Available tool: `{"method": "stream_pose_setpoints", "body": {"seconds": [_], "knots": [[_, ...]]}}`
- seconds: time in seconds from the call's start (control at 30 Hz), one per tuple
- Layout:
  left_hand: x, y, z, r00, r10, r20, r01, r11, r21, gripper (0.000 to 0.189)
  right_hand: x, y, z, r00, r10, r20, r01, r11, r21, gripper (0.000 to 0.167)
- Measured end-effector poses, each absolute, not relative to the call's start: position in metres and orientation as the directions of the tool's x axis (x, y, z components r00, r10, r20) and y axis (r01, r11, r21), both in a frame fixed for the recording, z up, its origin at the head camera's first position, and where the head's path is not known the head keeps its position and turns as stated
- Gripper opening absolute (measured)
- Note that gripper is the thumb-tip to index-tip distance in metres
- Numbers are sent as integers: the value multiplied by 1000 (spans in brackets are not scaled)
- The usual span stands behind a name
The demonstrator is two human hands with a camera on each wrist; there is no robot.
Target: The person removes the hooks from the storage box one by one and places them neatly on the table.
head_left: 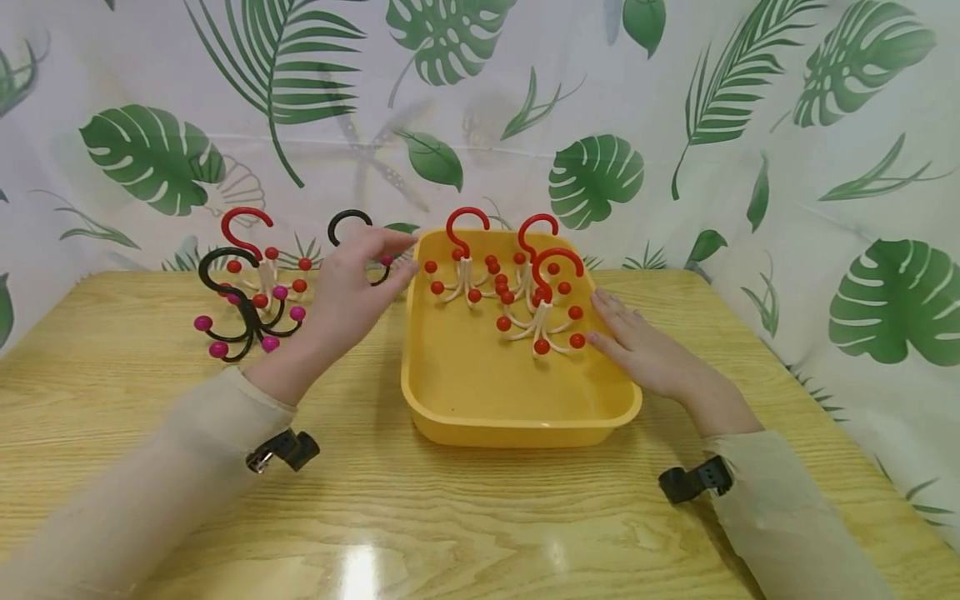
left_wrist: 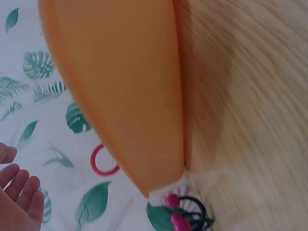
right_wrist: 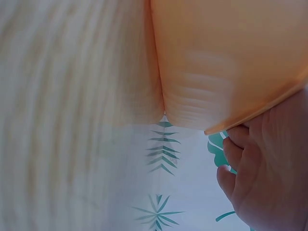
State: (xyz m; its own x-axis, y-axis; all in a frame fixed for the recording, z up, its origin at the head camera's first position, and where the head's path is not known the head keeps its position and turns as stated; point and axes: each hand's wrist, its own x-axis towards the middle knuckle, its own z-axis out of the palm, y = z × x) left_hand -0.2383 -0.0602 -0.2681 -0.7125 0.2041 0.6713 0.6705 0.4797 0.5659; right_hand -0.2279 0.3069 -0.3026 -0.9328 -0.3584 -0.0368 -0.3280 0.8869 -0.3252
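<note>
My left hand (head_left: pixel 354 287) hovers just left of the yellow tub (head_left: pixel 480 375), thumb and fingers apart with nothing between them. On the tub's right rim rests my right hand (head_left: pixel 645 346), fingers extended; the right wrist view shows its fingers (right_wrist: pixel 233 154) along the edge. Inside the tub stand three white multi-arm hooks with red hooked tops and red ball tips: one at back left (head_left: pixel 466 271), one at back right (head_left: pixel 522 237), one in front (head_left: pixel 543 312). A black multi-arm hook with magenta balls (left_wrist: pixel 182 222) is partly hidden behind my left hand in the head view.
Left of my left hand, a black multi-arm hook with magenta balls (head_left: pixel 251 317) stands on the wooden table (head_left: pixel 450 517), overlapping a white one with a red top (head_left: pixel 243 218) behind it. A leaf-patterned cloth (head_left: pixel 495 108) hangs along the back.
</note>
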Motion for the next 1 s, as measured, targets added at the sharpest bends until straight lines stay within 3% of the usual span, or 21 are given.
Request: {"method": "stream_pose_setpoints", "body": {"seconds": [0.3, 1.0], "knots": [[-243, -19, -269, -683, 248, 687, 722, 372, 583, 23, -229, 309, -303, -936, -350, -47, -315, 887, -338, 72], [-259, 30, -226, -814, 250, 524, 577, 242, 780, 23, -228, 309, -302, -930, -365, -39, -332, 881, -338, 71]]}}
